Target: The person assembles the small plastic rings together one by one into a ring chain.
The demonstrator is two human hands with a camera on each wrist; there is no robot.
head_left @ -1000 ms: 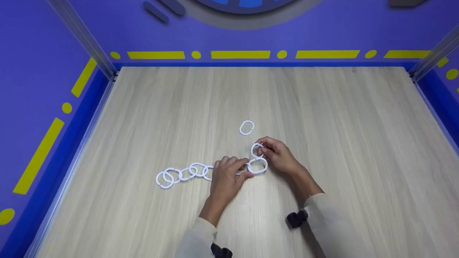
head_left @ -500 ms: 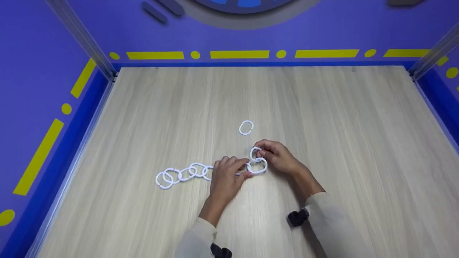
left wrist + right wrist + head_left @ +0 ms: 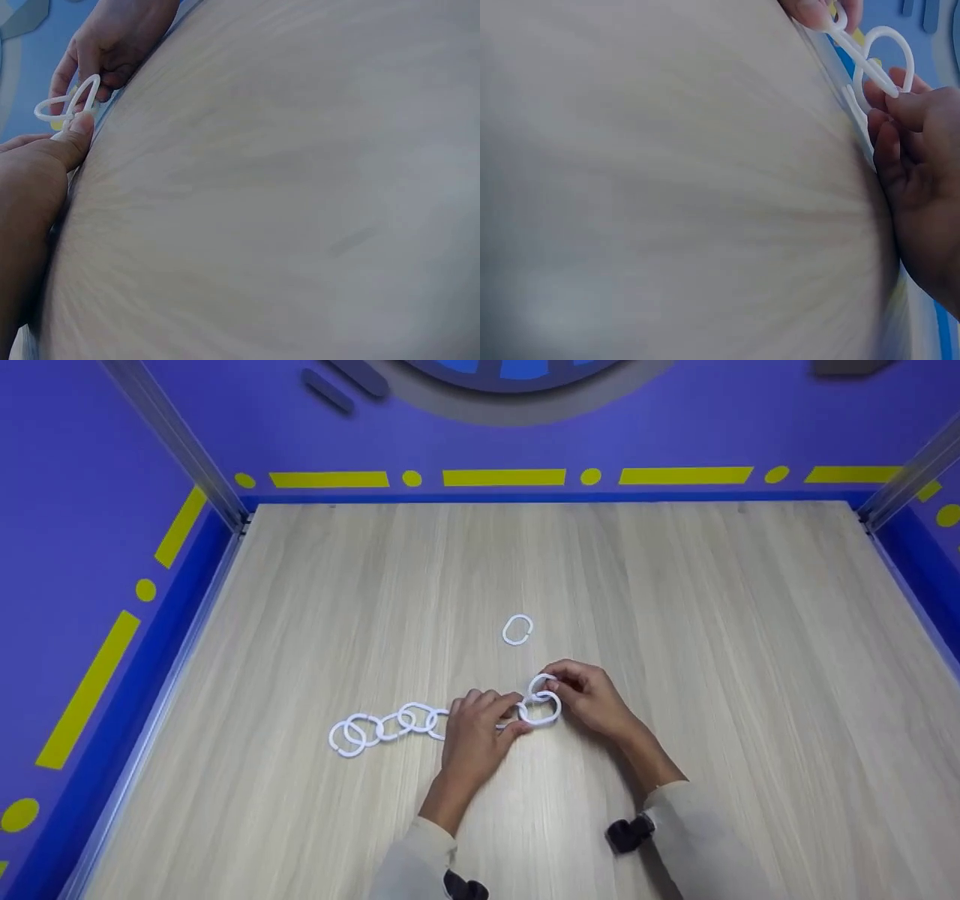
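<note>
A chain of white plastic links (image 3: 414, 717) lies across the wooden table, its middle hidden under my left hand (image 3: 476, 735). Thumb and index finger of that hand pinch the chain near its right end link (image 3: 556, 712). My right hand (image 3: 596, 701) pinches a separate-looking white C-shaped link (image 3: 533, 683) at its far right side. This link overlaps the far edge of the end link; whether it is hooked through cannot be told. In the right wrist view, the looped link (image 3: 889, 31) crosses the end link (image 3: 862, 64), close to my right fingertips.
One loose white link (image 3: 517, 630), with a small gap in its side, lies on the table (image 3: 712, 622) beyond my hands. Blue-purple panels (image 3: 487, 442) with yellow markings stand along the back and sides of the table.
My right hand has come slightly nearer, bringing its link down from the end link's far edge to overlap it. The left hand and the chain have stayed in place.
</note>
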